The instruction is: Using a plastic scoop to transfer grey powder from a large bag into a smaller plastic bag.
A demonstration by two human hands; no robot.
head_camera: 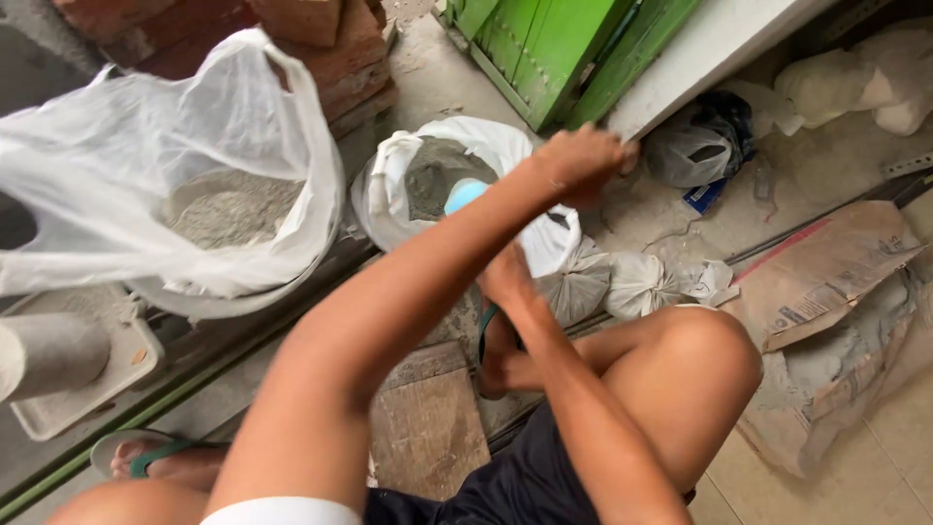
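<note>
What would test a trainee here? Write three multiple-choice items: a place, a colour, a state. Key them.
1. The light blue scoop lies: A in the open white sack; B on the bricks; C on the paper bag.
2. The door panel is: A red; B green; C blue.
3. The large plastic bag is: A knotted shut; B flat and empty; C open, holding grey powder.
Key: A, the scoop pokes from the sack's powder; B, the panel is plainly green; C, the bag's mouth gapes over powder.

white sack (505, 156) | open-topped, upright, grey powder inside | light-blue scoop (464, 194) resting in powder
</note>
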